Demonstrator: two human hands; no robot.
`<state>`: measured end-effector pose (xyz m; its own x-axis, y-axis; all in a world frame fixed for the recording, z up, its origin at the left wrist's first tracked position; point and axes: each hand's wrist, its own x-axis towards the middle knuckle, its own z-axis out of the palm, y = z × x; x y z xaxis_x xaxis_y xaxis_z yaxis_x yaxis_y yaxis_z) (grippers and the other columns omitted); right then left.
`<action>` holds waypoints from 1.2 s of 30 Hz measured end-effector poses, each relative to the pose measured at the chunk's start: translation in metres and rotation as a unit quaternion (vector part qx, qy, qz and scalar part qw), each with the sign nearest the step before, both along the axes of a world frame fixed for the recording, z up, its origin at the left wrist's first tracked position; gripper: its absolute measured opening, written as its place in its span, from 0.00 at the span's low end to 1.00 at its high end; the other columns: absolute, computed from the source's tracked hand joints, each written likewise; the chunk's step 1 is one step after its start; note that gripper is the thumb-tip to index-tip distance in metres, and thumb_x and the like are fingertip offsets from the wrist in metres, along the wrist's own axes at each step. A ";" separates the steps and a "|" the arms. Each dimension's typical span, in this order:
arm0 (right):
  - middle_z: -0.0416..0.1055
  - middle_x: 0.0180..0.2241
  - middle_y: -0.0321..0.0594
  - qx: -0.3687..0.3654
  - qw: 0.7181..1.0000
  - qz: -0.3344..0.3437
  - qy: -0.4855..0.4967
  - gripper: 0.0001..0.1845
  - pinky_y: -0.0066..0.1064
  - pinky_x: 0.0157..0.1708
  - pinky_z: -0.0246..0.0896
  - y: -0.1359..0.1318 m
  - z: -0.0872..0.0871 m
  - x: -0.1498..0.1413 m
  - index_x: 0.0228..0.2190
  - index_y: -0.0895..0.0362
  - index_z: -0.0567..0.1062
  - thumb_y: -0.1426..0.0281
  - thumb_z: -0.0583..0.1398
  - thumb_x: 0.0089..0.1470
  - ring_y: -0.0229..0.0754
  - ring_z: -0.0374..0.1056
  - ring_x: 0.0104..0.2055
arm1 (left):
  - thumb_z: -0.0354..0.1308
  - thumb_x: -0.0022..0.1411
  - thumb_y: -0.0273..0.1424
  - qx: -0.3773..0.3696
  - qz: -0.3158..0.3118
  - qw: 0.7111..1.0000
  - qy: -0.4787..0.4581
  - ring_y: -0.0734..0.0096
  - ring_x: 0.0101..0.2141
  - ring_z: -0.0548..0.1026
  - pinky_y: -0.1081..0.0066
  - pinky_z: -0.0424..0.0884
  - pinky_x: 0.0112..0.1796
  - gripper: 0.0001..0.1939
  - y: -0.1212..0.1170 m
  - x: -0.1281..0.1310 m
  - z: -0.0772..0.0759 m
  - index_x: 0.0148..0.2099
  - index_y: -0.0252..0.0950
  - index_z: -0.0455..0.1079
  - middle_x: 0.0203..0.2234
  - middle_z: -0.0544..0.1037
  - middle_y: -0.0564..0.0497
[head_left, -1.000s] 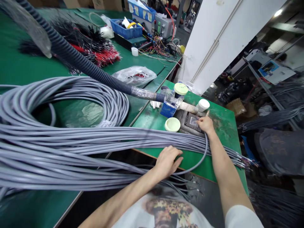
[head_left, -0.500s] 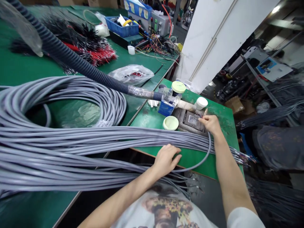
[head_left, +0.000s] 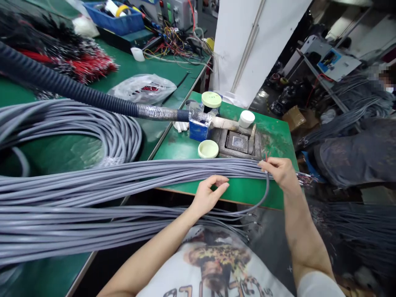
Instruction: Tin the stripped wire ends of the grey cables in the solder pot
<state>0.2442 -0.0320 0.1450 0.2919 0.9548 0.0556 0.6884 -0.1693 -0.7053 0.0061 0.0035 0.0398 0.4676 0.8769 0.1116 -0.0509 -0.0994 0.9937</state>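
My right hand (head_left: 282, 174) pinches one grey cable (head_left: 266, 192) near its end, where thin coloured wires stick up from the fingers. From there the cable bends down and back to the left, towards the lower bundle. Just over the edge of the green bench, my left hand (head_left: 208, 195) has its thumb and fingers apart and holds nothing. A long bundle of grey cables (head_left: 185, 171) lies between the hands and a dark solder pot (head_left: 237, 143) with a shiny square surface. The lower cable bundle (head_left: 123, 222) passes by my left forearm.
A ribbed hose (head_left: 123, 105) crosses from the left, its nozzle (head_left: 223, 122) ending over the pot. Round it stand an open pale tub (head_left: 208, 149), a white-lidded jar (head_left: 246, 118) and a blue box (head_left: 199, 130). A cable coil (head_left: 123, 136) lies left; a person (head_left: 343, 152) is at the right.
My right hand has drawn the cable end away from the solder pot, towards me. The left hand has opened its thumb and fingers a little. The camera view has shifted to the right.
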 end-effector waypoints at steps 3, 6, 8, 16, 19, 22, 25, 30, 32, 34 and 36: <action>0.62 0.15 0.33 -0.018 0.997 0.057 0.048 0.18 0.27 0.22 0.48 -0.006 -0.005 -0.020 0.16 0.58 0.73 0.61 0.61 0.51 0.34 0.56 0.20 | 0.63 0.55 0.32 -0.072 -0.032 0.994 -0.081 0.72 0.32 0.72 0.70 0.69 0.37 0.16 -0.003 0.014 0.018 0.46 0.34 0.71 0.35 0.77 0.48; 0.65 0.17 0.33 -0.015 0.990 0.110 0.090 0.18 0.27 0.24 0.51 -0.006 -0.010 -0.038 0.17 0.58 0.73 0.61 0.61 0.52 0.34 0.58 0.22 | 0.67 0.50 0.32 -0.166 -0.064 0.969 -0.174 0.73 0.33 0.72 0.72 0.69 0.36 0.21 -0.003 0.028 0.031 0.47 0.34 0.70 0.35 0.77 0.48; 0.63 0.17 0.32 -0.007 0.987 0.124 0.107 0.18 0.27 0.23 0.50 -0.005 -0.012 -0.046 0.17 0.58 0.73 0.62 0.61 0.52 0.33 0.56 0.21 | 0.68 0.48 0.33 -0.237 -0.077 0.941 -0.229 0.76 0.29 0.71 0.74 0.67 0.32 0.20 -0.003 0.035 0.033 0.44 0.34 0.72 0.28 0.75 0.52; 0.64 0.18 0.33 -0.012 0.974 0.147 0.170 0.17 0.27 0.24 0.51 -0.003 -0.017 -0.052 0.17 0.58 0.73 0.62 0.63 0.51 0.34 0.57 0.22 | 0.71 0.44 0.36 -0.362 -0.069 0.869 -0.329 0.81 0.21 0.65 0.75 0.61 0.26 0.16 -0.009 0.047 0.024 0.33 0.33 0.74 0.21 0.71 0.56; 0.68 0.20 0.35 -0.024 0.966 0.153 0.205 0.15 0.28 0.26 0.55 -0.003 -0.018 -0.055 0.19 0.58 0.75 0.61 0.64 0.49 0.36 0.61 0.24 | 0.71 0.45 0.37 -0.373 -0.075 0.855 -0.352 0.80 0.22 0.66 0.75 0.62 0.27 0.15 -0.008 0.047 0.026 0.29 0.32 0.72 0.19 0.70 0.55; 0.72 0.24 0.36 -0.016 0.965 0.152 0.212 0.12 0.29 0.30 0.60 -0.006 -0.020 -0.058 0.24 0.58 0.77 0.61 0.66 0.48 0.39 0.65 0.28 | 0.70 0.48 0.35 -0.374 -0.077 0.844 -0.376 0.81 0.22 0.66 0.77 0.63 0.28 0.14 -0.004 0.043 0.033 0.27 0.31 0.70 0.19 0.70 0.55; 0.74 0.28 0.37 -0.015 0.972 0.153 0.176 0.10 0.29 0.31 0.61 -0.013 -0.022 -0.060 0.31 0.57 0.78 0.63 0.65 0.50 0.40 0.67 0.30 | 0.69 0.49 0.34 -0.385 -0.058 0.826 -0.406 0.82 0.22 0.65 0.79 0.63 0.27 0.13 0.001 0.035 0.040 0.27 0.30 0.69 0.18 0.68 0.56; 0.71 0.27 0.36 0.016 0.981 0.177 0.079 0.07 0.29 0.31 0.60 -0.027 -0.024 -0.067 0.32 0.56 0.76 0.66 0.59 0.57 0.38 0.65 0.30 | 0.67 0.51 0.32 -0.456 -0.051 0.778 -0.428 0.83 0.20 0.64 0.79 0.64 0.26 0.11 0.001 0.032 0.040 0.28 0.31 0.69 0.18 0.66 0.58; 0.70 0.27 0.36 0.048 0.979 0.192 0.049 0.07 0.29 0.32 0.59 -0.029 -0.023 -0.071 0.32 0.55 0.76 0.68 0.58 0.58 0.37 0.65 0.30 | 0.66 0.50 0.30 -0.497 -0.075 0.753 -0.425 0.82 0.20 0.64 0.79 0.64 0.26 0.10 -0.003 0.036 0.036 0.28 0.31 0.69 0.18 0.67 0.58; 0.70 0.27 0.35 0.071 0.978 0.195 0.034 0.06 0.29 0.33 0.59 -0.028 -0.023 -0.072 0.32 0.55 0.76 0.68 0.58 0.58 0.37 0.64 0.31 | 0.66 0.51 0.31 -0.517 -0.089 0.738 -0.425 0.82 0.20 0.64 0.79 0.65 0.26 0.09 -0.007 0.040 0.031 0.28 0.32 0.69 0.19 0.67 0.57; 0.70 0.27 0.35 0.082 0.980 0.180 0.031 0.06 0.28 0.32 0.59 -0.027 -0.024 -0.072 0.32 0.54 0.76 0.68 0.59 0.57 0.37 0.65 0.30 | 0.65 0.53 0.34 -0.518 -0.088 0.738 -0.424 0.83 0.20 0.64 0.78 0.65 0.27 0.10 -0.009 0.040 0.026 0.31 0.31 0.72 0.20 0.68 0.57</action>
<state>0.1724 -0.0590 0.1207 -0.0551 0.9761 0.2102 0.6381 0.1964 -0.7445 0.0464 -0.0055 0.0660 0.7319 0.6305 -0.2585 -0.6189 0.7738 0.1349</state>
